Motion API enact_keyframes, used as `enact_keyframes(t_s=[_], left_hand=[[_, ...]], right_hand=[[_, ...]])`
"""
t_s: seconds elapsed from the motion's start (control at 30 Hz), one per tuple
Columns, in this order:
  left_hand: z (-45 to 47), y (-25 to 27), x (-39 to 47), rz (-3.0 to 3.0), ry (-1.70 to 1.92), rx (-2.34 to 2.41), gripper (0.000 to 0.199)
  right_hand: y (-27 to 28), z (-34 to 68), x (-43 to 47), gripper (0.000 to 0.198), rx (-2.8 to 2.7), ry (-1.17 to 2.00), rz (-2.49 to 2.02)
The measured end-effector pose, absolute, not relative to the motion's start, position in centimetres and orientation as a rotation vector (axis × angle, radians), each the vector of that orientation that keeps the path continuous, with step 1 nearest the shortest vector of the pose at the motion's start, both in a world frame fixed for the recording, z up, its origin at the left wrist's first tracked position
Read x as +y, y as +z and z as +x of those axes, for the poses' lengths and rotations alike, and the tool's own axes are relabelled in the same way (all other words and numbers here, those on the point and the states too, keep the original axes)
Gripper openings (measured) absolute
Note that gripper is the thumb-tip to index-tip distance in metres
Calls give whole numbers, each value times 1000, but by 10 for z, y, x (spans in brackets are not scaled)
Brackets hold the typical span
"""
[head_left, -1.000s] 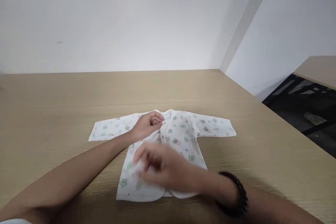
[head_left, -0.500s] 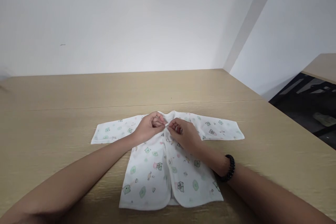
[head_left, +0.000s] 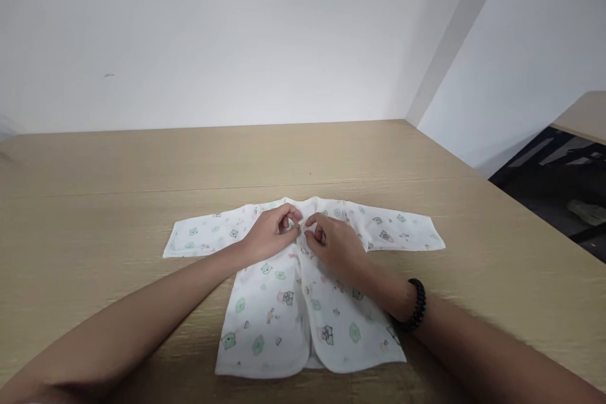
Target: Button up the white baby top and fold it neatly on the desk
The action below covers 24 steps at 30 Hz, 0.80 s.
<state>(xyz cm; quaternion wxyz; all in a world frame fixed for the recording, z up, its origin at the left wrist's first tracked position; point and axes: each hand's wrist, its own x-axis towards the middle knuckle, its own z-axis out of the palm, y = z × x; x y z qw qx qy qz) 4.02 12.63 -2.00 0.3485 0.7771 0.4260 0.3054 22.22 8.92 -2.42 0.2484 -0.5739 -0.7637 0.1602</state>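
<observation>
A white baby jacket (head_left: 265, 328) printed with green and pink animal figures lies spread on the table, front side up, both sleeves stretched out sideways. Its front edges meet at the top and part slightly towards the hem. At the neckline, my left hand (head_left: 274, 230) has thumb and forefinger closed on the cloth beside the front opening. Just across the opening, my right hand (head_left: 338, 246) rests over the jacket, its thumb and forefinger a little apart near the edge, other fingers curled. The small spot between the fingertips is partly hidden.
The light wooden table (head_left: 142, 164) has a seam running across it behind the jacket. A white wall (head_left: 237, 44) stands along its far edge. To the right is another table (head_left: 584, 115) with dark framework beneath. A black braided bracelet (head_left: 417, 305) circles my right wrist.
My right thumb and forefinger, pinched together at the neckline before, have parted slightly. My left hand stays at nearly the same spot. The neckline lies a little flatter and the view has shifted slightly.
</observation>
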Motion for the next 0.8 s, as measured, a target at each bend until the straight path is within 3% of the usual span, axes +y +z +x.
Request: enact_keyframes(t_s=[0.27,0.4,0.8], left_hand=[[39,-22,130,2109,774,1091,21],[41,-21,130,2125,758,1132,12],[37,-21,135,2009,687,1147,17]], right_hand=[[-22,221,85,8,-2198,204,-1601],[-22,221,86,10,-2209,211,-1626],[-19,224,90,15,-2208,324,-1604]])
